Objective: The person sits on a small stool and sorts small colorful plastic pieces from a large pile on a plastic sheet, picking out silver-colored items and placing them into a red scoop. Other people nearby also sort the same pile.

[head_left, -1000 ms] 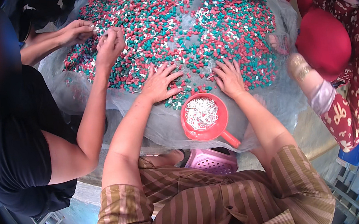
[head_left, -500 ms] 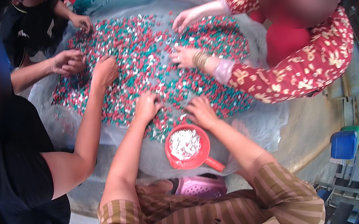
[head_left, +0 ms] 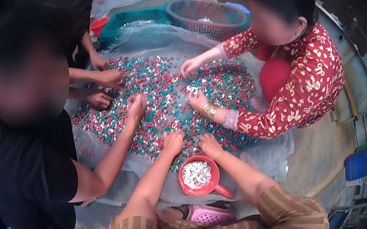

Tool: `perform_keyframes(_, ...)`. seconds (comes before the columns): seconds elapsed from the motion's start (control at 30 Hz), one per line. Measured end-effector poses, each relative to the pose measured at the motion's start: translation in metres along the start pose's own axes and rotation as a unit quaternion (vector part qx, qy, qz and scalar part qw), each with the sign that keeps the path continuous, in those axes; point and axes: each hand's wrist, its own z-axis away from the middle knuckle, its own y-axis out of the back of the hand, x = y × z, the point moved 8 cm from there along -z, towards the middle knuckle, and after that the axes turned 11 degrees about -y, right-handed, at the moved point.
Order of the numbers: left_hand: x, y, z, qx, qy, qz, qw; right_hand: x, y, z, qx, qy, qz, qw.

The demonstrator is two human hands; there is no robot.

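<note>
A wide heap of small red, green and white pieces (head_left: 147, 80) lies spread on clear plastic sheeting (head_left: 278, 149). My left hand (head_left: 174, 143) is at the near edge of the heap, its fingers curled in; a small white piece shows just beyond the fingertips, and what they hold is hidden. To its right, my right hand (head_left: 209, 146) rests on the pieces with its fingers bent and a little apart, nothing visible in them. Between my forearms stands a red dipper (head_left: 219, 173) with a short handle, holding many white ring-like or hook-like pieces (head_left: 196, 174).
Co-workers' hands pick over the heap: several at the left (head_left: 111, 79), two at the right, one with gold bangles (head_left: 210, 110). Behind are a green basket (head_left: 114, 25), a reddish mesh basket (head_left: 209, 19) and a red bowl (head_left: 98, 25). A pink clog (head_left: 210, 214) is below the dipper.
The view has tilted up, so the heap and dipper sit lower. My hands have come closer together. A person at the left has leaned in, and the co-worker's bangled hand now shows white pieces by its fingers.
</note>
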Motion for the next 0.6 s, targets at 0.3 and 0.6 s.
perform_keyframes(0.3,-0.043,0.038,-0.010,0.090,0.071,0.593,0.797,0.050,0.002,-0.016,-0.069,-0.225,-0.373,0.898)
perform_keyframes(0.6,-0.093,0.029,0.006,0.033,0.122,0.302,0.945,0.022,-0.024,-0.023,-0.205,-0.335,-0.773,0.499)
